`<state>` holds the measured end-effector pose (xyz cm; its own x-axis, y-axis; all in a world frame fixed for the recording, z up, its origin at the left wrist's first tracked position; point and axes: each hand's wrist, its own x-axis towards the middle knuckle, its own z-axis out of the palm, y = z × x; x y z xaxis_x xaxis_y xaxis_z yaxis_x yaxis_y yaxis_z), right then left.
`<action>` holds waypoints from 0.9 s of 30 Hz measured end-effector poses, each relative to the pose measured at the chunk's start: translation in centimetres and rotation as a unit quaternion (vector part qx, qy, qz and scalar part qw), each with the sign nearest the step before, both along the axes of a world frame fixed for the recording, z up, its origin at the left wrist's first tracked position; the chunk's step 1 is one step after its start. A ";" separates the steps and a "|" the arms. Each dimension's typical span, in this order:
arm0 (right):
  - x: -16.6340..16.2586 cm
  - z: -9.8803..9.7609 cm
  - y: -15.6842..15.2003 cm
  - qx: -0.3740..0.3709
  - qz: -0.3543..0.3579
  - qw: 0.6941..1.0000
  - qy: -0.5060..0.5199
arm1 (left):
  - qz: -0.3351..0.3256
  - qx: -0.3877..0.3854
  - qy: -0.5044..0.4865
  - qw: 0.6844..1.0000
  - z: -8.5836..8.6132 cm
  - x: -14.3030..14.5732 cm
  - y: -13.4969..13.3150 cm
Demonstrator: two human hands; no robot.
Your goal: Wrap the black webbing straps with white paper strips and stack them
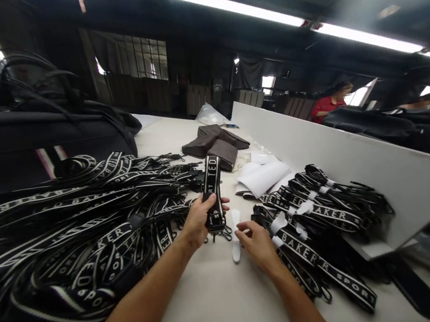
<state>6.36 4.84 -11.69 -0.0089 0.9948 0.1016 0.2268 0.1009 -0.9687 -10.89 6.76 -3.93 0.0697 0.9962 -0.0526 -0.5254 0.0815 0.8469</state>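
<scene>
My left hand point(199, 220) grips a folded black strap with white lettering point(212, 189), held flat above the white table point(223, 304). My right hand point(258, 243) rests beside it with fingers curled, fingertips touching a small white paper strip point(235, 235) on the table. Just right of that hand lies a row of folded straps bound with white bands point(315, 210).
A large loose heap of black lettered straps point(67, 242) fills the left side. Black bags point(28, 138) stand behind it. Folded brown fabric point(215, 141) and white papers point(261, 176) lie further back. A white divider wall point(343, 160) runs along the right; other people sit beyond it.
</scene>
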 end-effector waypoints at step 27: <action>-0.3 -1.9 2.6 0.097 -0.073 0.965 -0.232 | 0.047 -0.041 0.108 0.992 -2.9 0.5 0.3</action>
